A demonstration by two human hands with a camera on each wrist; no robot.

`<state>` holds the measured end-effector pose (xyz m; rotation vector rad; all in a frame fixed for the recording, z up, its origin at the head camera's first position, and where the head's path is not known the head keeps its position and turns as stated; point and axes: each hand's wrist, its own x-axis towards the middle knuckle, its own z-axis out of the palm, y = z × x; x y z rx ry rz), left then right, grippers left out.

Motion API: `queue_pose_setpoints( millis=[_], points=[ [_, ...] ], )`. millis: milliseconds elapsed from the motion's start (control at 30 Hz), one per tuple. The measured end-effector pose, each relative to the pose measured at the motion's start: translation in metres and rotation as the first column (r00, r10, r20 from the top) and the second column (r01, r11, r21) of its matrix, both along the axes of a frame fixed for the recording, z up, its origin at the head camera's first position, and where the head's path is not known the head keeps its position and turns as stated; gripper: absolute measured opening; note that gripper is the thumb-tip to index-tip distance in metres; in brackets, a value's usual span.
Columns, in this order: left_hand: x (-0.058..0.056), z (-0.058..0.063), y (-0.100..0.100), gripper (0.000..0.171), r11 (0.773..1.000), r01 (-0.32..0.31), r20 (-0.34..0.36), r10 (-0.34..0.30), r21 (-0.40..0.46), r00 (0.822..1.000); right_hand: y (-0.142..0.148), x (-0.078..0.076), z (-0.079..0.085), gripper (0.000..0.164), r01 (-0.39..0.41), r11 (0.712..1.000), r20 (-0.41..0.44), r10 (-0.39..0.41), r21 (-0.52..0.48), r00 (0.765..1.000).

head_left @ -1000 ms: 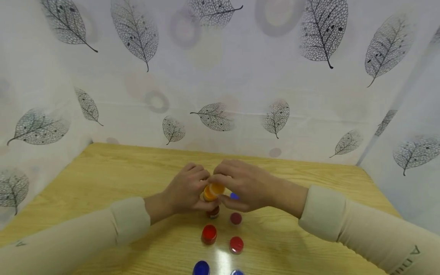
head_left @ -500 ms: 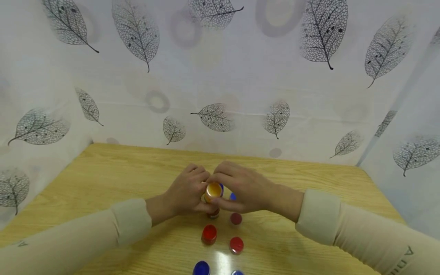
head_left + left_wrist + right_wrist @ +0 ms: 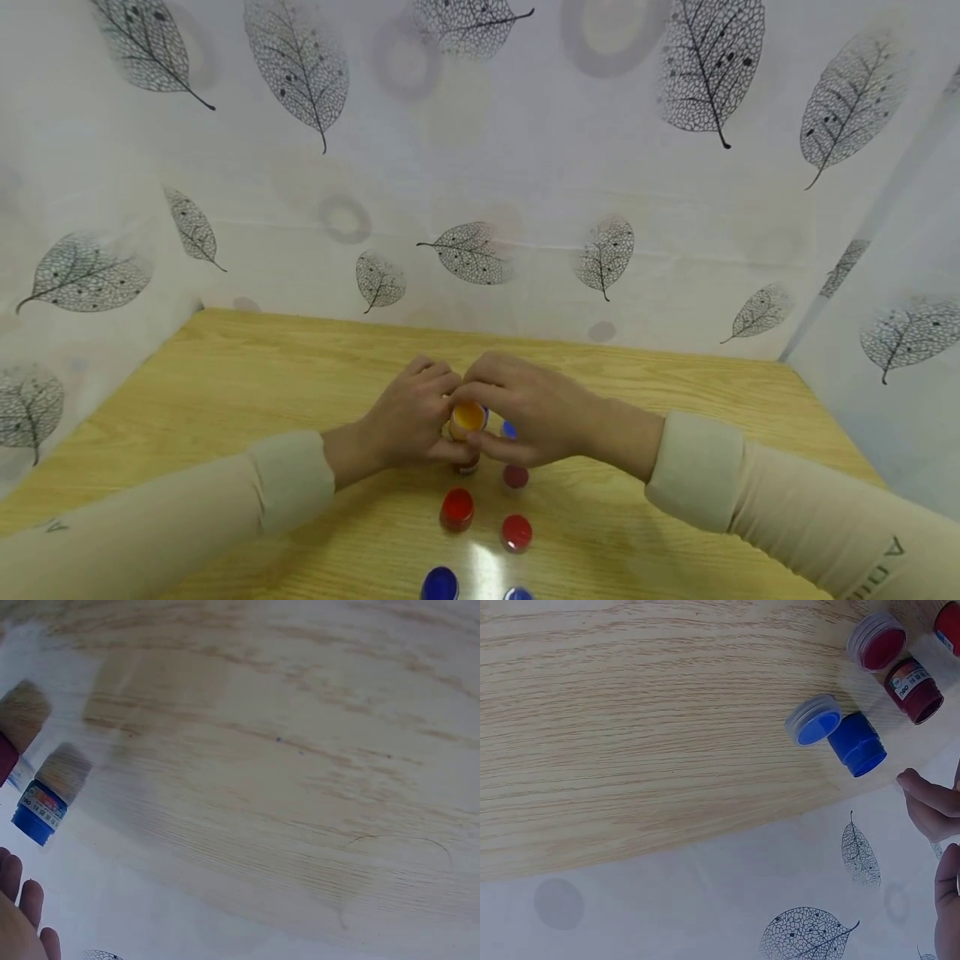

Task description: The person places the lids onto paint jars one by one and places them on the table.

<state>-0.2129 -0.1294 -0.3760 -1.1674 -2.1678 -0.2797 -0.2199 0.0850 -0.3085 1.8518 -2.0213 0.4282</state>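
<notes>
At the middle of the head view, both hands meet around an orange paint jar (image 3: 468, 417). My left hand (image 3: 412, 414) grips it from the left, its thumb along the near side. My right hand (image 3: 525, 410) pinches the clear-rimmed lid at its top between thumb and forefinger. The hands hide most of the jar's body. Just beyond it a blue paint jar (image 3: 857, 744) stands on the table, and a dark red jar (image 3: 467, 467) sits right below the hands. In the left wrist view only some left fingers (image 3: 31, 904) show.
Toward me stand a red jar (image 3: 457, 509) and a dark blue jar (image 3: 440, 584). Loose lids lie to their right: blue (image 3: 815, 722), dark red (image 3: 516, 477), red (image 3: 517, 532) and another blue one (image 3: 517, 594). A leaf-print cloth (image 3: 480, 167) hangs behind the wooden table (image 3: 300, 358).
A second ago two orange rounds showed side by side between the hands. Now one shows, the lid over the jar. The right forearm has shifted slightly left.
</notes>
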Motion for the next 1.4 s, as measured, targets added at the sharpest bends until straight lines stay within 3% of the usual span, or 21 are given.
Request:
queue_pose_setpoints(
  millis=[267,600,967,1400],
  points=[
    [0.002,0.002,0.003,0.055,0.999,-0.044,-0.004,0.044,-0.008,0.999,-0.001,0.002,0.000,0.024,0.055,0.998,-0.038,-0.056,-0.010,0.998],
    [0.005,0.005,0.006,0.043,0.991,-0.133,0.059,0.131,0.025,0.990,-0.004,0.003,0.000,0.020,0.143,0.988,-0.027,-0.145,-0.063,0.989],
    [0.008,0.006,0.009,0.037,0.985,-0.159,0.061,0.156,0.059,0.986,-0.007,0.004,0.002,0.024,0.237,0.970,-0.031,-0.239,-0.053,0.970],
    [0.010,0.006,0.011,0.038,0.977,-0.197,0.021,0.196,0.078,0.980,-0.011,0.004,0.002,0.038,0.307,0.947,-0.162,-0.319,-0.095,0.934]
  ],
)
